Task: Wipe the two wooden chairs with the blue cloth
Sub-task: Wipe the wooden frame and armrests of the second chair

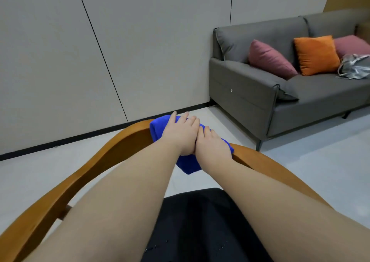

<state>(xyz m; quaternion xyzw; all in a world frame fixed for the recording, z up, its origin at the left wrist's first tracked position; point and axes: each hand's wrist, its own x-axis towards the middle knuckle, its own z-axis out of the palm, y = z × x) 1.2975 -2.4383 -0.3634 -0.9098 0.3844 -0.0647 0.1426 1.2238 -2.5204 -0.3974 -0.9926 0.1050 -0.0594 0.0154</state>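
1. Head camera view, looking forward and down over a wooden chair [40, 217]. Its curved top rail [130, 137] is the landmark for every place below.
2. Nearest, on the viewer's side of the rail, is the chair's black seat pad [200, 225]. Two bare forearms reach over it towards the rail.
3. The blue cloth [157, 126] is draped over the middle of the rail, folded thick, with a flap hanging down on the near side.
4. The left hand [180, 135] lies on top of the cloth with its fingers almost straight, pressing it onto the wood.
5. The right hand [213, 144] touches the left hand, just to its right. Its fingers bend over the far side of the cloth and grip it against the rail.
6. Beyond the rail are a pale floor [300, 161], a black skirting strip [80, 137] and a grey panelled wall [60, 61].
7. Farthest, beyond the rail and to its right, a grey sofa [250, 93] holds pink cushions [268, 59], an orange cushion [316, 54] and a silver bag [354, 67].
8. Only this one chair is in view.
9. Risks, as a judgement:
   - With both hands bunched together, the thick fold could slide off the curved rail, or the loose flap could drag.
   - Leaning hard on the rail might push the chair across the smooth floor.
   - The rail's outer ends and underside could be missed.
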